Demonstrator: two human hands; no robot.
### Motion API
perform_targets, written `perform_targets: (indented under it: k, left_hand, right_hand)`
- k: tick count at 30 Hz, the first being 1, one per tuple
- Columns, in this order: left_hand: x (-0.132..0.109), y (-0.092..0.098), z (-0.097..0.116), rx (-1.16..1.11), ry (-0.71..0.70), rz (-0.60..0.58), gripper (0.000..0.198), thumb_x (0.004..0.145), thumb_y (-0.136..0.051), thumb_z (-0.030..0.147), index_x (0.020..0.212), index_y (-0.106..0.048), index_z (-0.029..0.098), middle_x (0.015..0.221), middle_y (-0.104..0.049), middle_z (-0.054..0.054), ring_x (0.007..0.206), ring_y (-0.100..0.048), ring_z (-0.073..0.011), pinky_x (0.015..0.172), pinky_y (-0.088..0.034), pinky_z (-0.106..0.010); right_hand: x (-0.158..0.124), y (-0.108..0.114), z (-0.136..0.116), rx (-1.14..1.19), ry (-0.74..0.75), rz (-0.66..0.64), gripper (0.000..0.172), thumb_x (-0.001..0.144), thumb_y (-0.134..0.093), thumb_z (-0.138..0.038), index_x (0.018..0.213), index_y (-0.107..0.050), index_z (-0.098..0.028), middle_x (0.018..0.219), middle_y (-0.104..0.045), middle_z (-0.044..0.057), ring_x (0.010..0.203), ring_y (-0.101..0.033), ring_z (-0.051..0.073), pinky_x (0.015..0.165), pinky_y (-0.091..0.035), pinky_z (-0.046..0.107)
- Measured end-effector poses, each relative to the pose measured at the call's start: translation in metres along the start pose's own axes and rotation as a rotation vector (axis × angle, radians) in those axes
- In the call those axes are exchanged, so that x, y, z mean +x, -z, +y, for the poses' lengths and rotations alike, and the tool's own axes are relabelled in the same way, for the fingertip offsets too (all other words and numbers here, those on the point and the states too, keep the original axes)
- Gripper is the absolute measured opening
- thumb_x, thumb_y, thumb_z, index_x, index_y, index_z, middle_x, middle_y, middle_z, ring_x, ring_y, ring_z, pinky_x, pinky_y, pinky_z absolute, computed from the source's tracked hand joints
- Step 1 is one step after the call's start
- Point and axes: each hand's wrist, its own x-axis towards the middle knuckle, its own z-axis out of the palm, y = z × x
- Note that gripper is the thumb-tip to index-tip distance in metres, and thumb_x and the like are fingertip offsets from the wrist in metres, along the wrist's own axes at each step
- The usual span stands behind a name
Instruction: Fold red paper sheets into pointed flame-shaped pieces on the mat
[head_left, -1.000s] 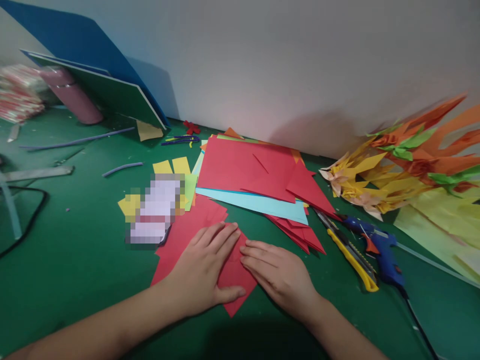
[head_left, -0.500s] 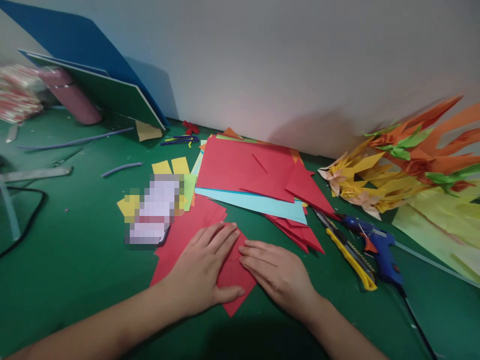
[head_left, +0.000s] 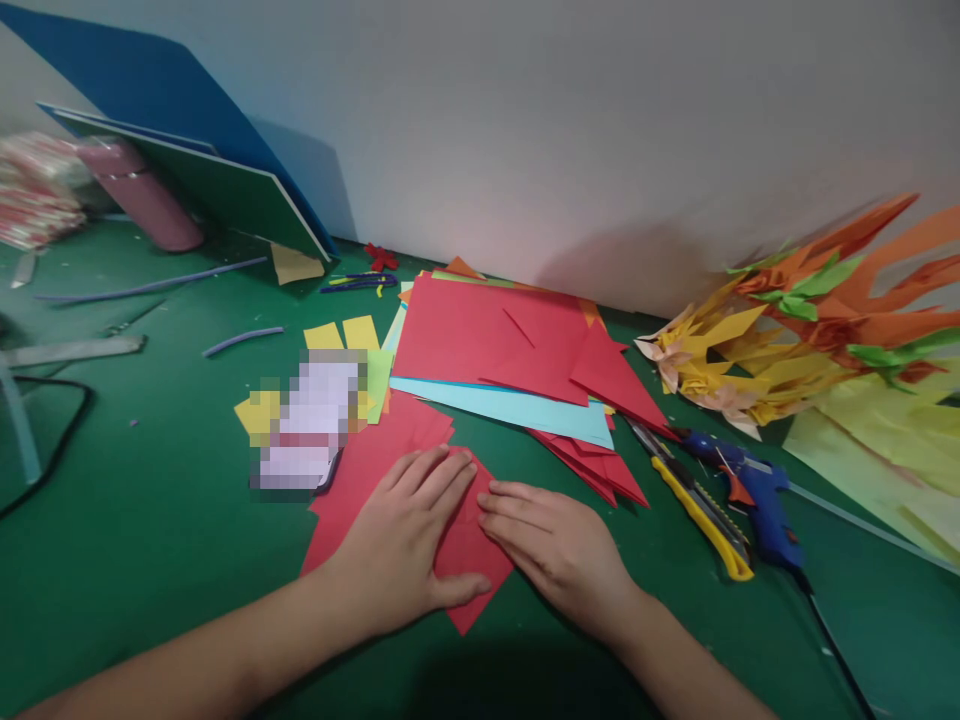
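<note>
Flat on the green table, a red paper square (head_left: 466,560) lies with one corner toward me. My left hand (head_left: 409,535) rests palm down on it, thumb spread away from the fingers. The fingertips of my right hand (head_left: 562,545) press on its right edge, the fingers stretched and side by side. More red paper (head_left: 360,455) lies under and beyond my left hand. Behind both hands is a stack of coloured paper topped by a red sheet (head_left: 480,330), with a light blue sheet (head_left: 517,408) sticking out in front.
At the right lie a yellow cutter (head_left: 701,515), a blue glue gun (head_left: 772,515) with its cord, and orange and yellow paper flowers (head_left: 817,320). A blurred phone (head_left: 311,425) is left of the paper. Farther left stands a pink bottle (head_left: 146,195) by leaning boards (head_left: 225,190).
</note>
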Motion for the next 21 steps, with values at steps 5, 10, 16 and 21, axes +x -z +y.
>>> perform_targets:
  k: [5, 10, 16, 21]
  left_hand:
    - [-0.002, -0.004, -0.001, 0.0, -0.016, 0.029, 0.079, 0.075, -0.058, 0.065, 0.134, -0.049, 0.015, 0.139, -0.05, -0.013, 0.129, -0.042, -0.0334, 0.111, -0.028, -0.048]
    - [-0.003, -0.004, -0.001, 0.031, -0.042, 0.009, 0.079, 0.078, -0.054, 0.066, 0.138, -0.045, 0.014, 0.145, -0.044, -0.014, 0.131, -0.041, -0.0314, 0.11, -0.029, -0.045]
    - [-0.001, -0.001, -0.001, 0.037, -0.051, -0.025, 0.08, 0.077, -0.057, 0.064, 0.138, -0.044, 0.013, 0.146, -0.043, -0.014, 0.132, -0.041, -0.0313, 0.111, -0.026, -0.046]
    - [0.002, 0.003, -0.001, 0.0, -0.042, -0.034, 0.081, 0.076, -0.056, 0.067, 0.137, -0.046, 0.014, 0.143, -0.047, -0.013, 0.131, -0.042, -0.0317, 0.112, -0.023, -0.049]
  right_hand:
    - [0.0, 0.0, 0.001, -0.005, -0.003, -0.009, 0.029, 0.098, -0.042, -0.019, 0.095, -0.07, -0.018, 0.102, -0.075, 0.006, 0.099, -0.068, 0.019, 0.081, -0.058, 0.029]
    - [-0.002, 0.0, 0.002, -0.004, 0.008, -0.001, 0.029, 0.098, -0.041, -0.019, 0.096, -0.07, -0.017, 0.101, -0.075, 0.006, 0.099, -0.068, 0.019, 0.081, -0.057, 0.03]
    - [0.001, -0.001, -0.004, 0.021, -0.041, -0.017, 0.025, 0.096, -0.044, -0.018, 0.094, -0.069, -0.016, 0.099, -0.074, 0.005, 0.097, -0.068, 0.021, 0.084, -0.056, 0.033]
    - [0.007, 0.001, -0.009, 0.057, -0.058, -0.022, 0.026, 0.097, -0.043, -0.019, 0.089, -0.067, -0.015, 0.092, -0.074, 0.007, 0.091, -0.066, 0.021, 0.083, -0.053, 0.036]
